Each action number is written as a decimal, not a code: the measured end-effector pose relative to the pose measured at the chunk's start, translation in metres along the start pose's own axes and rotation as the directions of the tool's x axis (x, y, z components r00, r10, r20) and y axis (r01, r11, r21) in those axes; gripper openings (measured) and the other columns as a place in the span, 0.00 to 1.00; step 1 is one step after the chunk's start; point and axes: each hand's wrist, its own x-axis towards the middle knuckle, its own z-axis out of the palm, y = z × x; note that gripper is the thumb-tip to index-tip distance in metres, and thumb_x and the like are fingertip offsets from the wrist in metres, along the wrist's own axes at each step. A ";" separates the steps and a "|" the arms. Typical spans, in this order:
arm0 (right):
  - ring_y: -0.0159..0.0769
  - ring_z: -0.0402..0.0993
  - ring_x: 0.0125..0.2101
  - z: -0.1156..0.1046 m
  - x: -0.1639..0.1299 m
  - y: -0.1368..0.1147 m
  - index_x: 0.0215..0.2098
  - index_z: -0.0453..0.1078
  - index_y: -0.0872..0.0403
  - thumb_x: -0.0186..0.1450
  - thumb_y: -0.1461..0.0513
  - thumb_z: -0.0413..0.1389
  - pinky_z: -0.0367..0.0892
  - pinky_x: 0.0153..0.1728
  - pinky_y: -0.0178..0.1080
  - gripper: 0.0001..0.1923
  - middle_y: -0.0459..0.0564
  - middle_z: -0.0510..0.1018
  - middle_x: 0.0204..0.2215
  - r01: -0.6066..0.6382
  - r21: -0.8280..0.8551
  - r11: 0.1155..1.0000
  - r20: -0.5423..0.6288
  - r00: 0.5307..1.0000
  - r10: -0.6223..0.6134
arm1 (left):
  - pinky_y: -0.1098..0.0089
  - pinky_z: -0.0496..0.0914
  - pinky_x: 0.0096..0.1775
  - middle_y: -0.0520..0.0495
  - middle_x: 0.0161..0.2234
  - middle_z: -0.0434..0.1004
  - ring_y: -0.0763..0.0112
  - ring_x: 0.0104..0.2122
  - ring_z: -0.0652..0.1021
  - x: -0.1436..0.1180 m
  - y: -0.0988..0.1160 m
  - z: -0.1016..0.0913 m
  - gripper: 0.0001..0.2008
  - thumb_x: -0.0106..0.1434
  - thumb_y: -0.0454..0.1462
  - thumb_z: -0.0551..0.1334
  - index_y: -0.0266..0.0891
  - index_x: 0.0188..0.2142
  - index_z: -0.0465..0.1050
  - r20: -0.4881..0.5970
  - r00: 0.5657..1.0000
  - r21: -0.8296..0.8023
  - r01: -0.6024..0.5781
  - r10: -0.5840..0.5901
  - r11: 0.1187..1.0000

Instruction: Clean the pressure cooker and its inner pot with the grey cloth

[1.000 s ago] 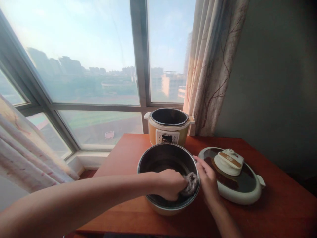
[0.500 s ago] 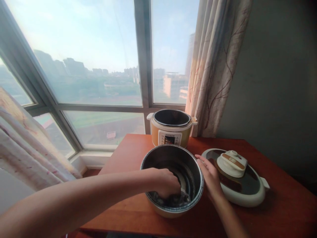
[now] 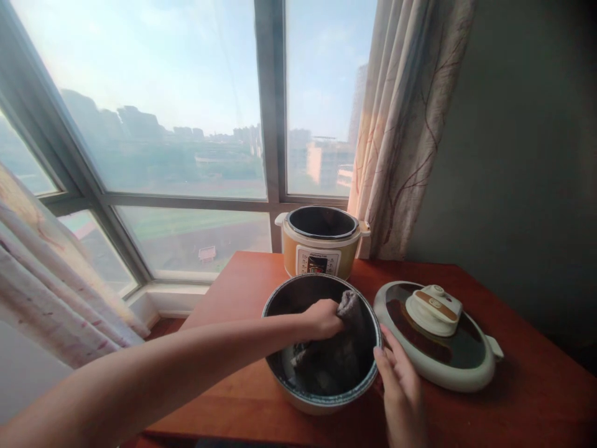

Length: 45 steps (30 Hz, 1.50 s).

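My left hand (image 3: 321,318) reaches into a dark-lined inner pot (image 3: 276,305), closed around a dark grey cloth (image 3: 351,317). Part of the cloth sticks up near the pot's right inner wall, and its lower folds lie in shadow. At the right side of the rim, my right hand (image 3: 400,376) grips the pot with thumb and fingers. The pot sits on the reddish-brown table, in front of a yellow and white electric pressure cooker body (image 3: 293,249), whose top is uncovered.
The cooker's lid (image 3: 471,373), with a white handle knob, lies on the table (image 3: 242,398) to the right. Behind the table are a window (image 3: 196,130) and a patterned curtain (image 3: 396,155). Another curtain (image 3: 41,274) hangs at the left.
My left hand has risen inside the pot, and the cloth now shows in it. Along the pot's right rim, my right hand has slid down and closed with its thumb at the edge.
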 end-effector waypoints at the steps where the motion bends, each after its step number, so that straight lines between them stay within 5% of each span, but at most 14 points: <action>1: 0.51 0.75 0.49 0.000 0.001 0.001 0.62 0.66 0.54 0.60 0.45 0.60 0.70 0.47 0.44 0.37 0.55 0.79 0.49 -0.001 -0.004 1.000 -0.002 1.000 0.001 | 0.72 0.73 0.32 0.39 0.41 0.81 0.59 0.38 0.82 0.004 -0.001 0.001 0.15 0.59 0.38 0.59 0.31 0.42 0.77 -0.031 0.999 -0.107 0.041 -0.044 0.993; 5: 0.52 0.69 0.57 0.001 0.004 0.004 0.61 0.67 0.52 0.60 0.45 0.60 0.66 0.55 0.46 0.36 0.55 0.74 0.57 -0.004 0.023 1.000 -0.013 1.000 0.005 | 0.73 0.74 0.36 0.40 0.42 0.81 0.61 0.41 0.81 0.009 0.000 0.006 0.15 0.61 0.37 0.58 0.32 0.44 0.76 -0.053 0.998 -0.243 0.010 -0.024 0.970; 9: 0.52 0.72 0.55 0.004 0.006 0.000 0.62 0.66 0.52 0.60 0.48 0.60 0.68 0.52 0.47 0.35 0.56 0.76 0.55 -0.030 0.098 0.995 0.010 1.000 0.029 | 0.66 0.74 0.40 0.39 0.41 0.82 0.54 0.42 0.82 -0.005 0.012 0.006 0.16 0.54 0.36 0.64 0.35 0.43 0.77 0.068 0.980 0.170 -0.195 0.186 0.966; 14: 0.50 0.76 0.49 0.007 0.021 -0.011 0.62 0.66 0.54 0.57 0.50 0.62 0.70 0.47 0.44 0.37 0.55 0.80 0.50 -0.043 0.185 0.982 -0.049 0.997 0.052 | 0.66 0.71 0.30 0.38 0.34 0.83 0.53 0.33 0.82 -0.036 0.021 -0.008 0.12 0.52 0.31 0.63 0.38 0.37 0.79 0.464 0.825 0.511 -0.546 0.322 0.664; 20: 0.39 0.74 0.28 0.004 0.054 -0.013 0.59 0.69 0.56 0.53 0.51 0.65 0.68 0.31 0.38 0.38 0.44 0.79 0.26 -0.079 0.190 0.979 -0.022 0.996 0.085 | 0.66 0.67 0.27 0.40 0.32 0.83 0.55 0.32 0.82 -0.048 0.008 -0.024 0.07 0.54 0.29 0.63 0.41 0.30 0.78 0.634 0.721 0.544 -0.673 0.281 0.501; 27: 0.31 0.65 0.20 0.019 0.061 -0.016 0.59 0.69 0.55 0.53 0.51 0.65 0.61 0.22 0.34 0.37 0.40 0.72 0.21 -0.055 0.238 0.970 -0.022 0.998 0.062 | 0.68 0.67 0.28 0.44 0.27 0.82 0.58 0.30 0.82 -0.043 0.006 -0.020 0.08 0.48 0.27 0.66 0.42 0.24 0.76 0.533 0.789 0.551 -0.598 0.305 0.582; 33: 0.30 0.65 0.20 0.026 0.054 -0.019 0.60 0.67 0.53 0.54 0.51 0.65 0.62 0.23 0.34 0.37 0.40 0.72 0.23 -0.042 0.307 0.951 -0.023 0.998 0.052 | 0.63 0.73 0.32 0.35 0.38 0.83 0.51 0.36 0.82 -0.026 0.015 -0.005 0.11 0.57 0.35 0.63 0.37 0.39 0.80 0.503 0.783 0.564 -0.618 0.365 0.548; 39: 0.37 0.74 0.28 0.023 0.057 -0.016 0.60 0.66 0.53 0.54 0.51 0.65 0.68 0.30 0.36 0.37 0.43 0.76 0.27 -0.058 0.333 0.941 0.017 0.998 0.056 | 0.63 0.75 0.37 0.37 0.40 0.81 0.54 0.38 0.81 -0.002 0.024 -0.004 0.13 0.58 0.37 0.64 0.35 0.43 0.78 0.196 0.961 0.444 -0.266 0.196 0.856; 42: 0.39 0.76 0.32 0.021 0.058 -0.014 0.60 0.66 0.53 0.55 0.51 0.65 0.70 0.33 0.37 0.37 0.45 0.78 0.31 -0.073 0.330 0.941 0.040 0.997 0.064 | 0.60 0.75 0.44 0.41 0.48 0.76 0.58 0.44 0.78 0.008 0.022 -0.009 0.16 0.65 0.41 0.63 0.37 0.50 0.74 0.086 0.990 0.264 -0.132 0.113 0.955; 45: 0.39 0.76 0.34 0.019 0.058 -0.012 0.59 0.67 0.52 0.56 0.50 0.65 0.69 0.35 0.37 0.35 0.46 0.79 0.32 -0.087 0.330 0.940 0.063 0.996 0.070 | 0.55 0.74 0.47 0.43 0.53 0.72 0.58 0.48 0.76 0.012 0.019 -0.012 0.19 0.67 0.43 0.62 0.37 0.54 0.70 0.072 0.990 0.225 -0.134 0.121 0.965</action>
